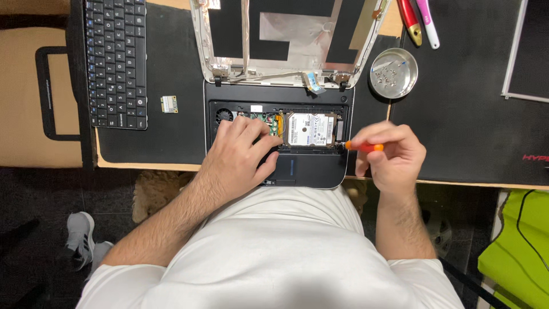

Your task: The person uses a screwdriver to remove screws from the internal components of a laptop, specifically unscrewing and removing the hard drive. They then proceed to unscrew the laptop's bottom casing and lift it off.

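Hands on an opened laptop

Laptop, one, lies open near the table's front edge, its one hard drive exposed. Left hand rests spread on the base, just left of the drive. Right hand grips one orange screwdriver, tip at the drive's right edge. One keyboard lies far left; one metal dish far right.

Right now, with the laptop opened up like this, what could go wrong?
The orange screwdriver in the right hand works beside the exposed hard drive; a slip could gouge it. The left hand rests on the bare circuit board, risking damage. A freed screw might miss the metal dish.
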